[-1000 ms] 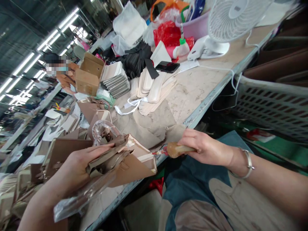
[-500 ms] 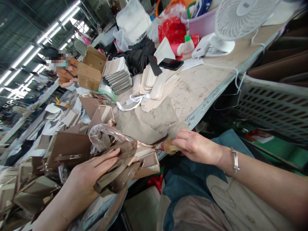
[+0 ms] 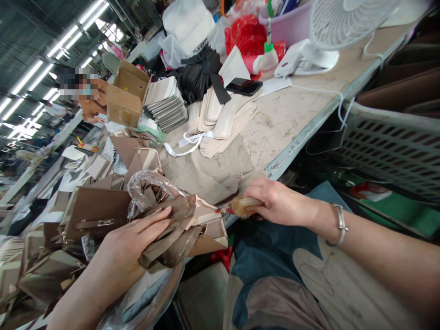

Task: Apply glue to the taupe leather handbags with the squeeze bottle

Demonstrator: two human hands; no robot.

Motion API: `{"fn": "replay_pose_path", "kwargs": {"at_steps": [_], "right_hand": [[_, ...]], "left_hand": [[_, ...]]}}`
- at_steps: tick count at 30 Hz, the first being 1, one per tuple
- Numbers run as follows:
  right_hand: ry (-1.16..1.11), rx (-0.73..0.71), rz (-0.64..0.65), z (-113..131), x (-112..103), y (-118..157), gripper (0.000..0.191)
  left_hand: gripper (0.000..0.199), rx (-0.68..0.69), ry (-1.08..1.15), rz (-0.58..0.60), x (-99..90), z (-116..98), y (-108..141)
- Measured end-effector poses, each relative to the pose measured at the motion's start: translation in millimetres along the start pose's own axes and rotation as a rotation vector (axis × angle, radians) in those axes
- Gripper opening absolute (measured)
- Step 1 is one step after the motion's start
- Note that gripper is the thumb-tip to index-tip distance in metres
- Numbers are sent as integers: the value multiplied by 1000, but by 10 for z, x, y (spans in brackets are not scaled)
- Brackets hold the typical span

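An unfinished brown handbag (image 3: 213, 229) lies on its side at the table's near edge, its cream inner edges facing right. My left hand (image 3: 125, 245) presses over its loose brown lining (image 3: 172, 243), fingers together and thumb hidden beneath. A plastic-wrapped handle (image 3: 156, 178) arches behind the fingers. Closed around a soft amber squeeze bottle (image 3: 244, 207), probably of glue, is my right hand (image 3: 270, 201). The bottle's red nozzle points left, its tip at the bag's upper corner edge; whether it touches is too small to tell.
More brown bags (image 3: 94, 211) crowd the left side. Behind are stacked cream panels (image 3: 165, 103), a phone (image 3: 244, 86), a white fan (image 3: 309, 59) with a trailing cord, and a cardboard box (image 3: 123, 103). A plastic crate (image 3: 388, 146) stands right, below the table. A person (image 3: 94, 98) is far left.
The view has shifted slightly. My right hand has turned a little, showing more of the amber bottle, with its nozzle still by the bag's edge. My left hand stays on the lining.
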State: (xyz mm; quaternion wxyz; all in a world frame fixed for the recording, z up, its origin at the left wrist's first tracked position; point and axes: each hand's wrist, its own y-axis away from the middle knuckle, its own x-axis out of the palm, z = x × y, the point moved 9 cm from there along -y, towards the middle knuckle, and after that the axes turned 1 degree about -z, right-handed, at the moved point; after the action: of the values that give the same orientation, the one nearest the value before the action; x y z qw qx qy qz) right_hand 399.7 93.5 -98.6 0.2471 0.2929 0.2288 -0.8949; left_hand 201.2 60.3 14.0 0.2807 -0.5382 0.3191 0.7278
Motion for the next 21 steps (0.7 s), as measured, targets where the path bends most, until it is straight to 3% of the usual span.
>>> {"fn": "replay_pose_path", "kwargs": {"at_steps": [7, 11, 17, 21], "right_hand": [[-15, 129, 60, -40, 34, -79, 14], [-39, 197, 90, -94, 37, -92, 11], [27, 144, 6, -47, 6, -31, 10], [-20, 190, 68, -65, 41, 12, 8]], "left_hand": [[34, -56, 0, 49, 56, -54, 86], [34, -30, 11, 13, 64, -87, 131], [36, -8, 1, -26, 51, -91, 115], [36, 6, -14, -11, 34, -121, 76]]}}
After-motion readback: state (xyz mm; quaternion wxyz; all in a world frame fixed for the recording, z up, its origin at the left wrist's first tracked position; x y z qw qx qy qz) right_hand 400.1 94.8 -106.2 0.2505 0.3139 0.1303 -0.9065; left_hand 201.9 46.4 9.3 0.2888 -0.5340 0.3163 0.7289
